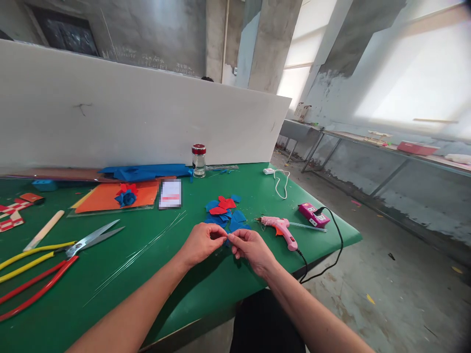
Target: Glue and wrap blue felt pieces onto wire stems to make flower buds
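My left hand [201,243] and my right hand [250,247] meet over the green table [176,294], fingertips pinched together on a small blue cut piece [228,239] that is mostly hidden between them. Just beyond my fingers lies a pile of blue and red cut petals [225,210]. To the right of my right hand rests a pink glue gun [281,228] with a black cord. Thin metal wires [147,247] lie to the left of my left hand.
Scissors [91,239] and yellow- and red-handled pliers [33,274] lie at the left. An orange sheet with a blue-red flower [126,196], a blue roll [147,171], a glass jar [198,160] and a white partition [147,113] stand behind. A pink box [312,214] sits right.
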### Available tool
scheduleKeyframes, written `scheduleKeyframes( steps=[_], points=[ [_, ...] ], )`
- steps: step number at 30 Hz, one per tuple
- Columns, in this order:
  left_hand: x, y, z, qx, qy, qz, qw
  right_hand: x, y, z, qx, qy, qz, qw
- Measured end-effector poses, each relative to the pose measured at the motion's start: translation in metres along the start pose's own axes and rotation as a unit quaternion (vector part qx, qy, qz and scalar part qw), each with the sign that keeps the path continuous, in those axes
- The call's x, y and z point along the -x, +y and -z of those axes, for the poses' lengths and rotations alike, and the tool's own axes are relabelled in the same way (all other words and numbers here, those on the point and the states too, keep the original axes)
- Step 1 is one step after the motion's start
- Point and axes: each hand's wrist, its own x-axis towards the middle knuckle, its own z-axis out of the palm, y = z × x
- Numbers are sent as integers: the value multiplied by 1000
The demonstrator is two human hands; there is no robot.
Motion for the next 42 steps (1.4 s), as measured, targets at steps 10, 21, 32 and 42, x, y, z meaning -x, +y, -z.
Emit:
scheduleKeyframes(
  steps=[10, 21, 32, 42],
  points=[
    [3, 4, 3, 66, -8, 51, 996, 0, 1, -5, -30, 8, 12, 999],
    [4, 9, 4, 140, -34, 79, 986, -3, 0, -4, -7, 19, 30, 999],
    [4, 8, 8, 153, -23, 75, 985, -3, -2, -3, -30, 8, 23, 999],
    [5, 11, 5, 154, -15, 76, 985, -3, -1, -8, -15, 14, 33, 999]
  ],
)
